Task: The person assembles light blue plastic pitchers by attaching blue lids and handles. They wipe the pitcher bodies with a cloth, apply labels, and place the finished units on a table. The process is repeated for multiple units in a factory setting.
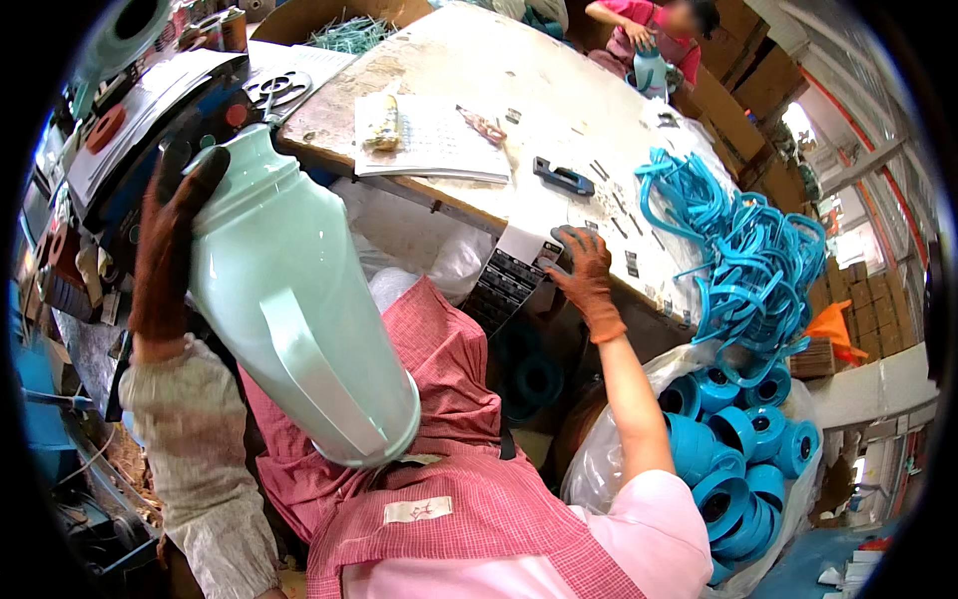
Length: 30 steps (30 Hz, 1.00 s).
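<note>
1. Left hand [178, 225], dark glove: it's curved round the neck end of a pale green jug [274, 250], holding it. Jug's tilted across the lap just right of that hand, handle facing up.

2. Right hand [587, 275], orange-brown glove: fingers bent, thumb a bit apart, touching the edge of a label sheet [502, 278]. Can't tell if it's actually pinching a label.

3. That sheet sits just left of the right hand: rows of black labels with pale print, way too tiny to read.

4. Beyond the right hand on the table [439, 50]: a dark tool [562, 177], little dark bits [631, 265], and, further left, papers [431, 170] with rows of faint writing, also unreadable.

5. Between the hands, closer to the body, the red checked apron [489, 509] has a pale patch [417, 509] with a small red design.

6. Right of the right hand: tangled blue straps [748, 250], then blue rings [718, 499] bagged up nearer the body.
</note>
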{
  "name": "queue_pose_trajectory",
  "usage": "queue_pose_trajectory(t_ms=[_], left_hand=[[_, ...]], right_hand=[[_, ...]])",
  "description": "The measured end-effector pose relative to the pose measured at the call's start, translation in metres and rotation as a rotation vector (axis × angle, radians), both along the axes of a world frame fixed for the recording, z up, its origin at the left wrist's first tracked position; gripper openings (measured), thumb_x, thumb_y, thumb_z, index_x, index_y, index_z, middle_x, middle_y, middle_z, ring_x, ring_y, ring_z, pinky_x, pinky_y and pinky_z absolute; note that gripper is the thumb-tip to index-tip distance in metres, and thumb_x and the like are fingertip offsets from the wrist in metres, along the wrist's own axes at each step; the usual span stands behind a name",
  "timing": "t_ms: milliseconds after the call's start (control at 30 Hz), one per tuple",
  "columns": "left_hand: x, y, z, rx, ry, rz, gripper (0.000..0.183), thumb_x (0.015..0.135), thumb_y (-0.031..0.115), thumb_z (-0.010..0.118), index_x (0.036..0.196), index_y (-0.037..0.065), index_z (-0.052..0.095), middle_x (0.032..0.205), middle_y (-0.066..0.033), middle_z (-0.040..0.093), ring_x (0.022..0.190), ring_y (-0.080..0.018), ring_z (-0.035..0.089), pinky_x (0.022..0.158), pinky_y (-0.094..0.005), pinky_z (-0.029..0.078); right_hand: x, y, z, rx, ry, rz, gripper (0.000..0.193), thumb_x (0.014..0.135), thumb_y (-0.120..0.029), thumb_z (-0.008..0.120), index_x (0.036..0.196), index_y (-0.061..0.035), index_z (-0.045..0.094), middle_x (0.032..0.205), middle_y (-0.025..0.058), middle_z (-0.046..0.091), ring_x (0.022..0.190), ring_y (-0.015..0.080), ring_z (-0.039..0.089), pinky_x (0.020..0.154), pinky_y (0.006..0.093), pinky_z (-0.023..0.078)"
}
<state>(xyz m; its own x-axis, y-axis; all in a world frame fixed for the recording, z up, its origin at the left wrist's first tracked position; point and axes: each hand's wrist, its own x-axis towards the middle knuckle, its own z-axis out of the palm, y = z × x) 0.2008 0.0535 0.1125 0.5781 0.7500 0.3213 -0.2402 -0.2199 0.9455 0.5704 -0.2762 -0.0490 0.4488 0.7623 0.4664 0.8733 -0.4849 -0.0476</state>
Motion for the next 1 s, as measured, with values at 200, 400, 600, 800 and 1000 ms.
queue_pose_trajectory(t_ms=[200, 400, 600, 800, 1000], left_hand=[[0.008, 0.086, -0.189, 0.008, 0.247, -0.116, 0.048, 0.092, 0.034, 0.057, 0.13, 0.005, 0.05, 0.12, -0.0122, 0.059, 0.107, -0.021, 0.059, 0.094, -0.0319, 0.047], [0.033, 0.066, -0.187, -0.551, 0.223, -0.224, 0.051, 0.094, 0.043, 0.05, 0.125, 0.003, 0.055, 0.114, -0.0132, 0.064, 0.1, -0.0224, 0.064, 0.091, -0.0363, 0.051], [0.038, 0.073, -0.191, -0.603, 0.241, -0.248, 0.051, 0.094, 0.042, 0.051, 0.126, 0.004, 0.053, 0.114, -0.0137, 0.064, 0.099, -0.0223, 0.064, 0.091, -0.0363, 0.051], [0.015, 0.071, -0.206, -0.721, 0.211, -0.298, 0.051, 0.093, 0.042, 0.052, 0.128, 0.005, 0.052, 0.114, -0.0141, 0.063, 0.099, -0.0221, 0.064, 0.09, -0.0363, 0.052], [0.002, 0.073, -0.207, -0.917, 0.153, -0.347, 0.051, 0.093, 0.041, 0.054, 0.129, 0.006, 0.051, 0.115, -0.0146, 0.063, 0.098, -0.022, 0.065, 0.089, -0.0362, 0.053]], right_hand=[[0.014, 0.024, -0.052, 0.21, 0.075, -0.108, 0.044, 0.065, -0.026, 0.081, 0.104, -0.0176, 0.062, 0.109, 0.0048, 0.053, 0.108, 0.0297, 0.045, 0.091, 0.0473, 0.037], [0.019, 0.011, -0.048, 0.305, 0.306, -0.004, 0.04, 0.063, -0.019, 0.081, 0.099, -0.0166, 0.062, 0.11, 0.0048, 0.055, 0.107, 0.0301, 0.048, 0.092, 0.0459, 0.038], [0.014, 0.009, -0.042, 0.445, 0.351, 0.144, 0.031, 0.065, -0.011, 0.078, 0.093, -0.0152, 0.065, 0.114, 0.0044, 0.059, 0.115, 0.0302, 0.049, 0.097, 0.0452, 0.038], [-0.05, 0.01, 0.002, 0.3, 0.127, 0.219, 0.023, 0.066, -0.003, 0.076, 0.085, -0.0122, 0.068, 0.114, 0.0046, 0.061, 0.121, 0.0328, 0.045, 0.099, 0.047, 0.037], [-0.187, 0.025, 0.015, 0.226, 1.468, 0.779, 0.024, 0.077, 0.001, 0.07, 0.1, -0.0045, 0.067, 0.108, 0.0097, 0.062, 0.098, 0.0202, 0.058, 0.085, 0.0304, 0.048]])
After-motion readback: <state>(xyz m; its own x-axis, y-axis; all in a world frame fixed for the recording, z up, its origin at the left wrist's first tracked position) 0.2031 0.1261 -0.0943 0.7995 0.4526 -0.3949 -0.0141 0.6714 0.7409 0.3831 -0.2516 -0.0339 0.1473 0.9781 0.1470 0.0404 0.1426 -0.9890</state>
